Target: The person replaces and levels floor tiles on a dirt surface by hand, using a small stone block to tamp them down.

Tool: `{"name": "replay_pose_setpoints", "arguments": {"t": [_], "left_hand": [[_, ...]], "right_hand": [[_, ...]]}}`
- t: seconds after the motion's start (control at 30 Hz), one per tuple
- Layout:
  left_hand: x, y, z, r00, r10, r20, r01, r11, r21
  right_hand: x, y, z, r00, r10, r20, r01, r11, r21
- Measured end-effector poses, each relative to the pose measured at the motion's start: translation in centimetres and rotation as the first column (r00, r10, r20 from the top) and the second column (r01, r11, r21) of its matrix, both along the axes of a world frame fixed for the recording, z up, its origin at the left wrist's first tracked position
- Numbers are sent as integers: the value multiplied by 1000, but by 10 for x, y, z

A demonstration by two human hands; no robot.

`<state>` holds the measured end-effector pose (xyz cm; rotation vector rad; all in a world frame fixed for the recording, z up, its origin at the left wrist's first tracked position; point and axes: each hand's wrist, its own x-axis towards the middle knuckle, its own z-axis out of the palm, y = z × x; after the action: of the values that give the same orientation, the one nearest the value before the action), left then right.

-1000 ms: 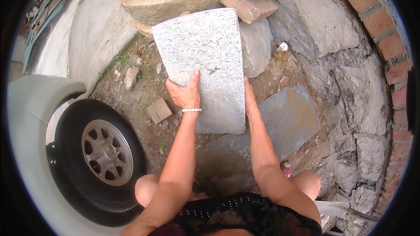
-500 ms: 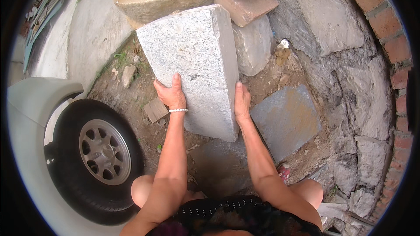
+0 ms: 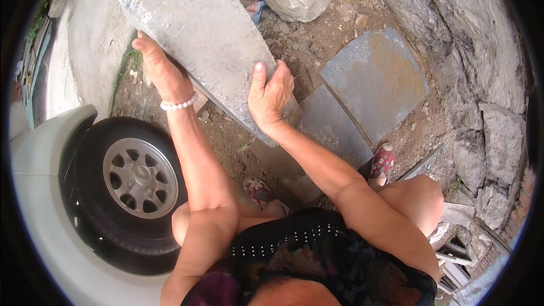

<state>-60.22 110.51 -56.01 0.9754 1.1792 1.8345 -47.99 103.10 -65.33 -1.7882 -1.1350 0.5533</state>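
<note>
between my left hand [image 3: 165, 76] and right hand [image 3: 273, 93] slants the grey stone block [image 3: 198, 25], its near end overlapping the left edge of the flat slabs [image 3: 377, 82]. my right grasps one long side; my left lies against the other, whether clasping i cannot tell.

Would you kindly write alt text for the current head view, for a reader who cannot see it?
A person's left hand and right hand are against opposite long edges of a grey stone slab. A vehicle wheel is at left; at right, flat grey flagstones lie on dirt beside rough stonework.
</note>
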Motion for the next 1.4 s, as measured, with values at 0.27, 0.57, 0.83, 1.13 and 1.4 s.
{"name": "replay_pose_setpoints", "arguments": {"t": [0.27,0.57,0.83,1.13,1.4], "left_hand": [[-25,-14,27,967,34,-251,-85,977,-196],[-72,-28,10,997,23,-70,-40,966,-256],[-69,-27,17,998,28,-53,-38,980,-196],[-61,-20,20,861,-1,509,-2,1000,4],[-89,12,-35,865,129,485,69,927,-369]], "right_hand": [[-31,-26,15,999,53,14,-53,997,48],[-46,-60,20,977,214,19,-214,976,41],[-15,0,31,897,404,-179,-390,914,110],[-77,161,156,687,681,252,-700,529,479],[-81,159,159,662,698,272,-737,540,407]]}}
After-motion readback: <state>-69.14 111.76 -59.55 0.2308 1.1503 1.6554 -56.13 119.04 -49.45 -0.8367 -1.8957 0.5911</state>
